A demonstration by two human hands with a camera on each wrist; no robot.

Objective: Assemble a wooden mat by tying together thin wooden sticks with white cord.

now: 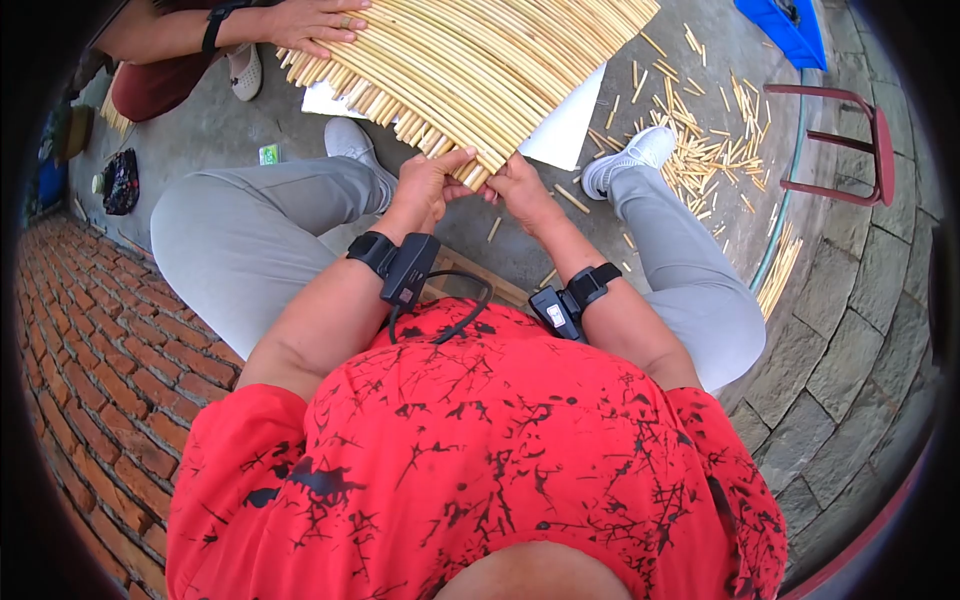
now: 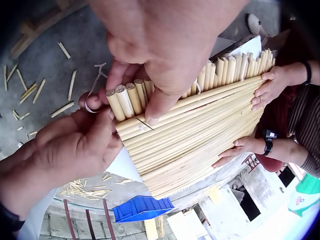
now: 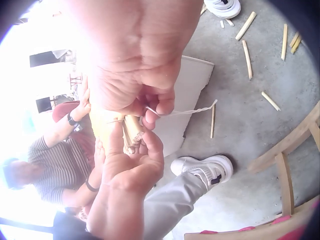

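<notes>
Your left hand [image 1: 425, 190] grips the near corner of the round-stick bamboo mat [image 1: 470, 65] on the concrete floor [image 1: 700, 60]; your right hand [image 1: 520, 190] pinches thin twine [image 3: 192, 111]. Another person's hands [image 2: 270, 87] press the far edge; cut offcuts [image 1: 715, 145] lie scattered.

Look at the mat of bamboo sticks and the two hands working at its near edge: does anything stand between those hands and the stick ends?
Nothing visible does. The left hand and right hand already grip the stick ends of the bamboo mat.

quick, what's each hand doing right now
Left hand: grips the end of the bamboo mat.
Right hand: pinches a thin string at the mat's edge.
</notes>
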